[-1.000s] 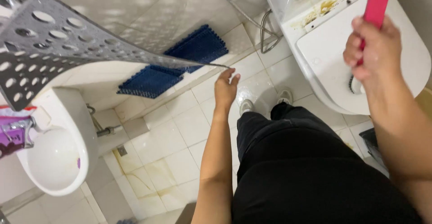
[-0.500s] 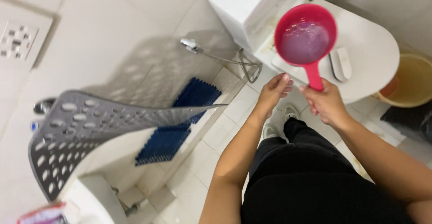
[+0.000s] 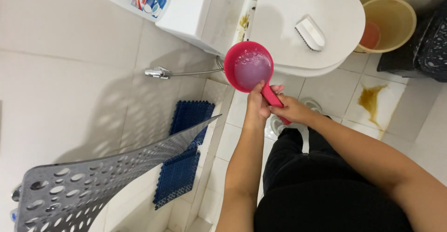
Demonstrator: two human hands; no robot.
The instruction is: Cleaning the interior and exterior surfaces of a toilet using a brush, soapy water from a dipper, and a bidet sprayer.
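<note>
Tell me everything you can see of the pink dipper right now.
The pink dipper is a round, plastic-looking scoop with a straight handle. It is held roughly level, bowl up, with soapy, bubbly water inside. Both hands grip the handle: the left hand nearer the bowl, the right hand at the end. The bowl hangs in front of the closed toilet lid.

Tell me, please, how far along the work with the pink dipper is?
Done: the pink dipper is filled with water. In hand: both the left hand and right hand grip its handle before the closed toilet lid. Left: no pouring yet; the scrub brush lies untouched.
</note>
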